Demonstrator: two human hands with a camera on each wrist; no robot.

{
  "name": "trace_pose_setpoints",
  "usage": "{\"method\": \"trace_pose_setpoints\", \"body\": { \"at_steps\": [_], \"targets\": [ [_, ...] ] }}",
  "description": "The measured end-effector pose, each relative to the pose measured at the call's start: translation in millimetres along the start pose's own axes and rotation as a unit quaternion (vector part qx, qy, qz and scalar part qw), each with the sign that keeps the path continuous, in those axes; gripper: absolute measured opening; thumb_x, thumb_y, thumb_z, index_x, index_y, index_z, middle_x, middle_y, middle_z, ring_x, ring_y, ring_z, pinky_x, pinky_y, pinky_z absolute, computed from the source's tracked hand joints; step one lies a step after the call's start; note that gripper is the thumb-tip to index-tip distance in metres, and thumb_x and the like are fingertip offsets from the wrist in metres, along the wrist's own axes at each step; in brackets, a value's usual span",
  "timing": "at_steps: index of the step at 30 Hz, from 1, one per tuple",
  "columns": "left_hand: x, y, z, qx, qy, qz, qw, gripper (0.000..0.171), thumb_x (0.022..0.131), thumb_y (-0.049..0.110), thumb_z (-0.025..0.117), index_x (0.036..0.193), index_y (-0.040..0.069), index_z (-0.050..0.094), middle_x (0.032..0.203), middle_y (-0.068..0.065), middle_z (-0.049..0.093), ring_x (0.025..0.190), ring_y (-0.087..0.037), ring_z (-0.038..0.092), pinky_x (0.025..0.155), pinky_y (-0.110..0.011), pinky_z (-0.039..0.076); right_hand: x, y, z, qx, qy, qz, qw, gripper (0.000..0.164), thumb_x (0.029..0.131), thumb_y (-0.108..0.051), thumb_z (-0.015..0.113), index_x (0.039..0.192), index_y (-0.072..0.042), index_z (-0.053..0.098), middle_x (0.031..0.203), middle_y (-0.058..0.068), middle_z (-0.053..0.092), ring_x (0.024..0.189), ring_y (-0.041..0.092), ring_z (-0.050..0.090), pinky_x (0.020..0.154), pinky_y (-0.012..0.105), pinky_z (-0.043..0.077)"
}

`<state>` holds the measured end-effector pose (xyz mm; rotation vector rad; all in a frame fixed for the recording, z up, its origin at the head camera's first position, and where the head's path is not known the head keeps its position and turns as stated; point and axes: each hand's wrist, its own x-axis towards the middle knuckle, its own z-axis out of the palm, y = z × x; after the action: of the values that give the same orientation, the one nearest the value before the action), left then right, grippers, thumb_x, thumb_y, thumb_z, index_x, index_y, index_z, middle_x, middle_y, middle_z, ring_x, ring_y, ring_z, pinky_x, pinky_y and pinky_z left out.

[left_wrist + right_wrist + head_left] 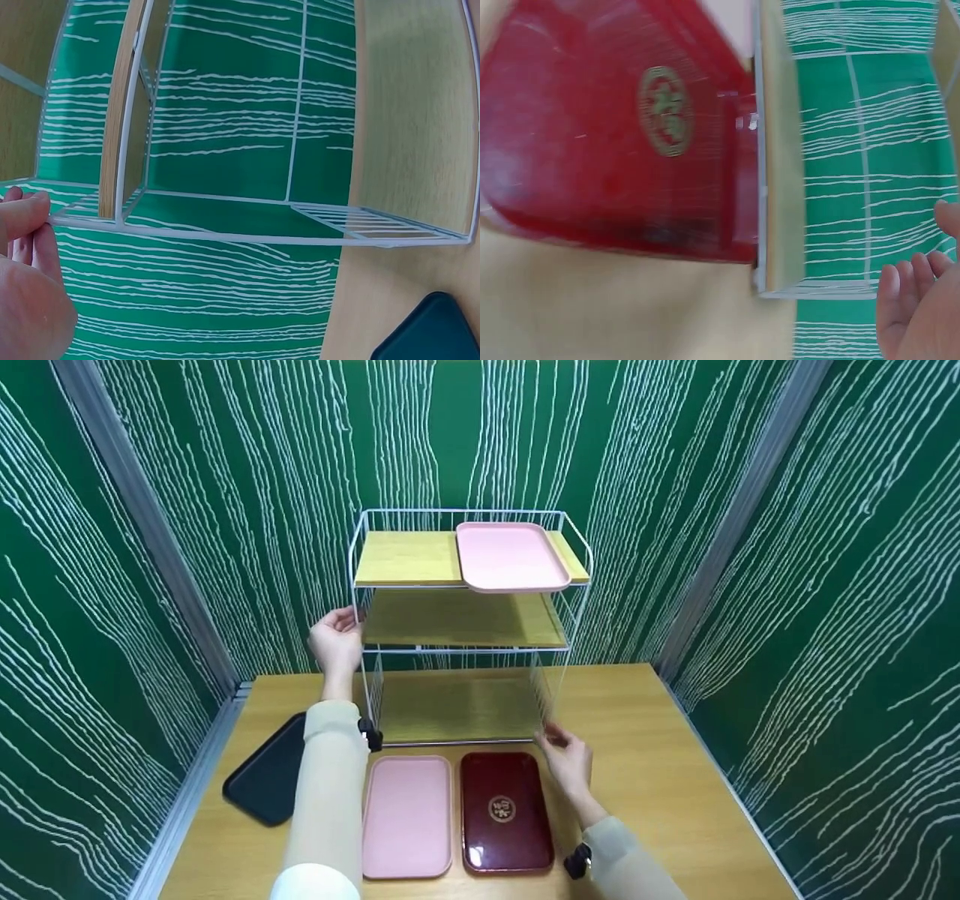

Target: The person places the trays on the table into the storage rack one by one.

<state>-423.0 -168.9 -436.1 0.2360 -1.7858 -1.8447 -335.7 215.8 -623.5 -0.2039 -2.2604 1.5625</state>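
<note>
L hand (336, 643) has fingers bent, pinching the L front post of the wire rack (461, 619), approx mid-height. R hand (568, 761) is near the R front post, low down; fingers loosely bent w/ thumb apart, part open, can't tell if touching. Rack stands on table (645, 742), 3 wood shelves. Pink tray (512, 556) lies up top, R side. In front, on table: 2nd pink tray (408, 817), dk red tray (506, 844) beside it, blk tray (266, 776) far L, partly behind L sleeve (326, 802).
</note>
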Motion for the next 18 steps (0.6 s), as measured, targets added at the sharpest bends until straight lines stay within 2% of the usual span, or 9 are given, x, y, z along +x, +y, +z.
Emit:
{"method": "trace_pose_setpoints", "body": {
  "at_steps": [6, 10, 15, 18],
  "targets": [
    [0.1, -1.6, 1.0, 0.000, -0.003, 0.012, 0.9999, 0.026, 0.095, -0.014, 0.069, 0.120, -0.008, 0.074, 0.119, -0.024, 0.076, 0.115, -0.036, 0.074, 0.100, -0.035, 0.060, -1.5, 14.4, -2.0, -0.014, -0.055, -0.017, 0.998, 0.034, 0.092, -0.011, 0.085, 0.122, 0.005, 0.076, 0.108, 0.017, 0.079, 0.097, 0.030, 0.076, 0.088, 0.035, 0.063],
    [1.0, -2.0, 0.8, 0.004, -0.003, 0.010, 0.9999, 0.027, 0.094, -0.014, 0.069, 0.120, -0.008, 0.074, 0.119, -0.022, 0.077, 0.114, -0.033, 0.074, 0.100, -0.035, 0.060, -2.6, 21.0, -6.6, -0.050, -0.095, -0.021, 0.994, 0.034, 0.091, -0.013, 0.086, 0.119, 0.005, 0.077, 0.101, 0.013, 0.079, 0.092, 0.027, 0.075, 0.086, 0.035, 0.062],
    [1.5, -2.5, 0.3, -0.005, -0.005, 0.005, 1.0000, 0.028, 0.094, -0.016, 0.067, 0.120, -0.007, 0.074, 0.120, -0.024, 0.076, 0.116, -0.037, 0.073, 0.100, -0.035, 0.060, -6.7, 34.9, -14.5, -0.065, -0.146, 0.000, 0.987, 0.035, 0.089, -0.011, 0.086, 0.118, 0.006, 0.077, 0.097, 0.008, 0.077, 0.090, 0.024, 0.072, 0.083, 0.034, 0.063],
    [1.6, -2.8, -0.5, -0.014, -0.007, 0.001, 0.9999, 0.028, 0.094, -0.016, 0.067, 0.119, -0.007, 0.074, 0.122, -0.026, 0.075, 0.118, -0.040, 0.072, 0.101, -0.035, 0.060, -10.1, 42.8, -21.1, -0.062, -0.176, 0.018, 0.982, 0.037, 0.088, -0.006, 0.086, 0.119, 0.010, 0.074, 0.099, 0.013, 0.077, 0.088, 0.026, 0.074, 0.078, 0.038, 0.065]
  ]
}}
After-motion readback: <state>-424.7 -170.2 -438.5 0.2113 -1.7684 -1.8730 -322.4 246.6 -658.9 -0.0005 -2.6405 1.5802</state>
